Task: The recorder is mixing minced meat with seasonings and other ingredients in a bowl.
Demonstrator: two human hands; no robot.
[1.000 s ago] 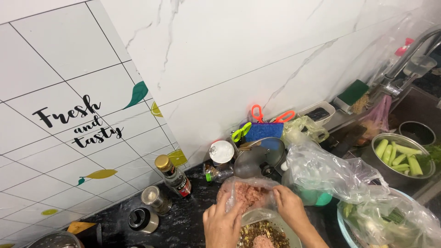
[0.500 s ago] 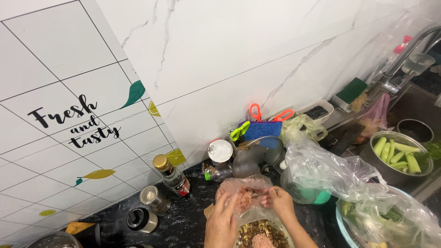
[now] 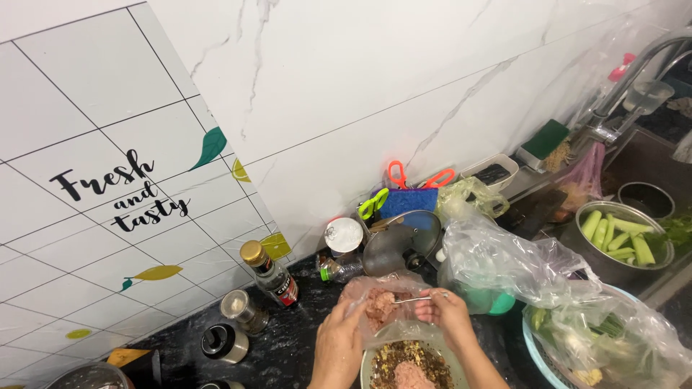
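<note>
Both hands (image 3: 393,324) on meat bag (image 3: 378,302) above bowl (image 3: 375,356)

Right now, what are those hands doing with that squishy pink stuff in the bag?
A person is scraping pink minced meat out of a clear plastic bag. The left hand holds the bag open, and the right hand works a thin metal utensil inside it. Right below sits a bowl of dark chopped filling with one pink lump already in it.
</note>
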